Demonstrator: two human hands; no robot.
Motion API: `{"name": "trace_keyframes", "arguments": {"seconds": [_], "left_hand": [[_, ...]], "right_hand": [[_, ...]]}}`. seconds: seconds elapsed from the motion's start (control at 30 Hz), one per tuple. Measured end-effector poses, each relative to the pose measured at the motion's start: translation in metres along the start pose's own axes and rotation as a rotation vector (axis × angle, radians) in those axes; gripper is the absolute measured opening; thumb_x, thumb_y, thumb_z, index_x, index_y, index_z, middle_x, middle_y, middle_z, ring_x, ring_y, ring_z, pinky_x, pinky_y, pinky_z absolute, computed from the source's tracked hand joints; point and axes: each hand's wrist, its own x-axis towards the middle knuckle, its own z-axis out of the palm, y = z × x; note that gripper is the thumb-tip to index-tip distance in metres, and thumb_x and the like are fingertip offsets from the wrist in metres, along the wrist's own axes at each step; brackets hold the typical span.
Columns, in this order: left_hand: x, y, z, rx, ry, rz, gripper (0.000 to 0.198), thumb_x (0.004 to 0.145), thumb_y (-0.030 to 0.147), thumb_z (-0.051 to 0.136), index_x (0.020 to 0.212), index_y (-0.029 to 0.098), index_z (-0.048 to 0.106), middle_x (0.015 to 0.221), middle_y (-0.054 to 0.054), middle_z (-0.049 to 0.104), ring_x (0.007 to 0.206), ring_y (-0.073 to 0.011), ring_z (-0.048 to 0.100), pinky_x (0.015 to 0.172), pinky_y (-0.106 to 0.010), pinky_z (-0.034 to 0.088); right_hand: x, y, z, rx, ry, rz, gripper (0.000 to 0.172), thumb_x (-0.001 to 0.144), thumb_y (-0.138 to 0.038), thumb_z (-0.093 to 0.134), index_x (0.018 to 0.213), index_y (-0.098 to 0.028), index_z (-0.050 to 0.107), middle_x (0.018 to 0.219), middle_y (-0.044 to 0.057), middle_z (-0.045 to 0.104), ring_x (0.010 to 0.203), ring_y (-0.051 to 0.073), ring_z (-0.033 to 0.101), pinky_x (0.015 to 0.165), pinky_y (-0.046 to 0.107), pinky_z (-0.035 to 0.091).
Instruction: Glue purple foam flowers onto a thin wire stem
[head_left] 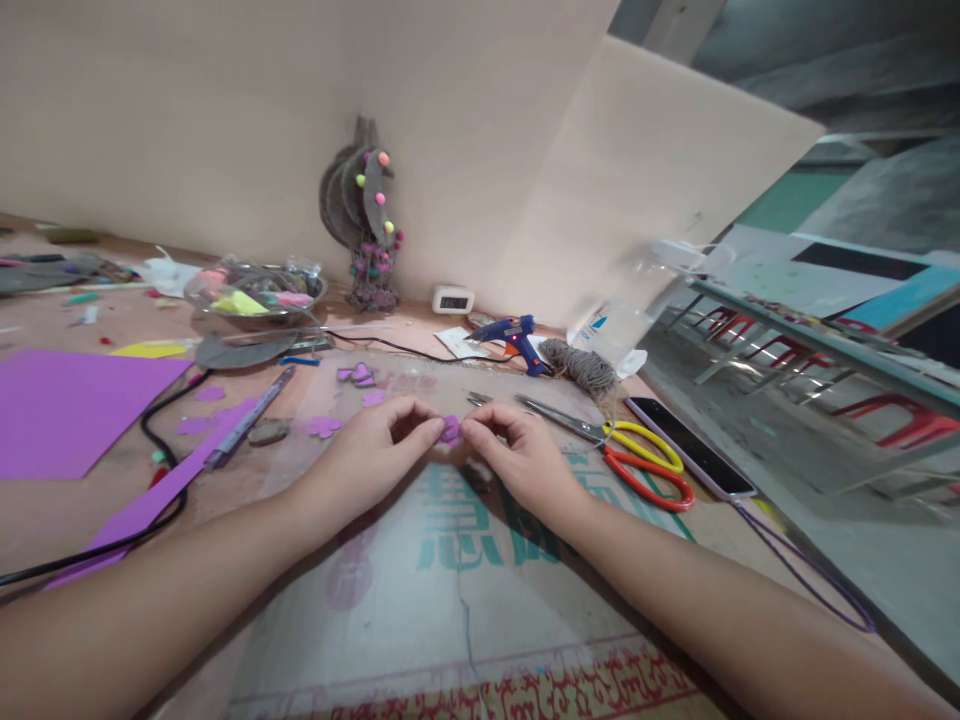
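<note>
Between my hands, over the middle of the work surface, is a small purple foam flower piece (450,430). My left hand (382,440) pinches its left side between thumb and forefinger. On the other side, my right hand (517,450) has thumb and fingertips closed at the piece's right edge. Left of my left hand lies a flat purple flower cutout (325,427). Several curled purple pieces (358,375) rest just beyond. Scissors (637,450) with yellow and red handles lie right of my right hand.
A blue glue gun (514,338) stands at the back beside a grey yarn bundle (581,368). A phone (690,447) lies near the right edge. Purple sheet (67,410), pen (251,415), black cable (161,430) and a bowl of scraps (255,318) are on the left.
</note>
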Motion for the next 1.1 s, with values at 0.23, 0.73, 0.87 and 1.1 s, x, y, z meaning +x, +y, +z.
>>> {"name": "trace_keyframes", "arguments": {"seconds": [0.23,0.73,0.87,1.1], "left_hand": [[0.002,0.004,-0.001,-0.109,0.004,-0.085,0.017,0.079,0.033,0.058,0.076,0.019,0.065,0.075,-0.001,0.069,0.070,-0.0163,0.061,0.066,-0.026,0.046],[0.003,0.002,-0.002,-0.116,-0.033,-0.106,0.017,0.078,0.032,0.056,0.072,0.018,0.061,0.065,0.002,0.062,0.057,-0.0113,0.053,0.054,-0.022,0.039],[0.001,0.002,-0.001,-0.050,-0.044,-0.103,0.019,0.078,0.035,0.055,0.073,0.018,0.061,0.065,0.002,0.061,0.055,-0.0111,0.051,0.051,-0.022,0.037],[0.000,0.001,0.000,-0.032,-0.054,-0.081,0.018,0.078,0.033,0.054,0.073,0.018,0.061,0.068,0.002,0.063,0.059,-0.0120,0.053,0.055,-0.023,0.039]], "right_hand": [[-0.002,0.008,-0.006,-0.061,0.370,-0.201,0.017,0.085,-0.032,0.056,0.097,-0.021,0.054,0.090,0.004,0.058,0.082,0.016,0.054,0.072,0.028,0.043],[-0.001,-0.002,-0.001,-0.107,0.095,-0.088,0.013,0.082,-0.024,0.059,0.075,-0.017,0.067,0.074,0.001,0.067,0.072,0.015,0.060,0.068,0.026,0.045],[-0.002,-0.004,-0.001,-0.116,0.091,-0.070,0.013,0.082,-0.024,0.059,0.075,-0.017,0.067,0.073,0.001,0.066,0.071,0.014,0.058,0.068,0.025,0.045],[-0.002,-0.006,0.000,-0.156,0.085,-0.048,0.013,0.081,-0.024,0.059,0.071,-0.016,0.064,0.067,0.000,0.062,0.064,0.013,0.054,0.063,0.024,0.043]]}}
